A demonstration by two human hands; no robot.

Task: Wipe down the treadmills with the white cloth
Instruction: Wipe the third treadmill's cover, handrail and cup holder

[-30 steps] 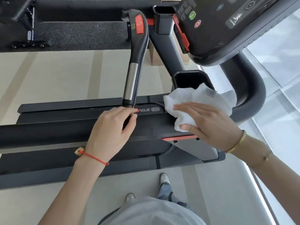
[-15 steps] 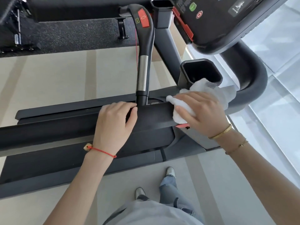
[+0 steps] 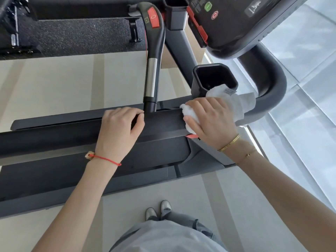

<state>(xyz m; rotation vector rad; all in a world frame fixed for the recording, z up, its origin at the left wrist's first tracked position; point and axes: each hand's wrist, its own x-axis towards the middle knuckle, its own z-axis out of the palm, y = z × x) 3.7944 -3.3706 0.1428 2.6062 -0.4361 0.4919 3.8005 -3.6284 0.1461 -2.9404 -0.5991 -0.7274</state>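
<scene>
Cloth: the white cloth [image 3: 234, 100] lies bunched over the right end of the treadmill's black side rail [image 3: 72, 135], just in front of the cup holder [image 3: 214, 79]; one loose end trails right toward the curved grey bar [image 3: 269, 91].
Right hand: the right hand [image 3: 211, 120] sits on top of the cloth, fingers curled down over it and the thumb wrapped under the rail's near edge — it grips cloth and rail together.
Left hand: the left hand [image 3: 118, 130] grips the same rail further left, fingers folded over the top and thumb closing on the near side, right at the foot of the handle [image 3: 152, 57]. It is bare of any cloth.
Gap: the two hands are near each other, with a short bare stretch of rail between them.
Handle: black with a silver middle section and a red button near its top; it rises from the rail away from the person.
Console: the dark console [image 3: 236, 20] fills the upper right, with a green and a red round button.
Wrists: a red string bracelet [image 3: 105, 158] on the left, a gold bangle [image 3: 230, 142] and a thin chain on the right.
Below: grey treadmill deck [image 3: 54, 179], pale floor [image 3: 54, 84], and two shoes [image 3: 158, 210] — possibly silver, but they are small in view.
Far side: a dark speckled mat [image 3: 72, 37] runs across the top.
</scene>
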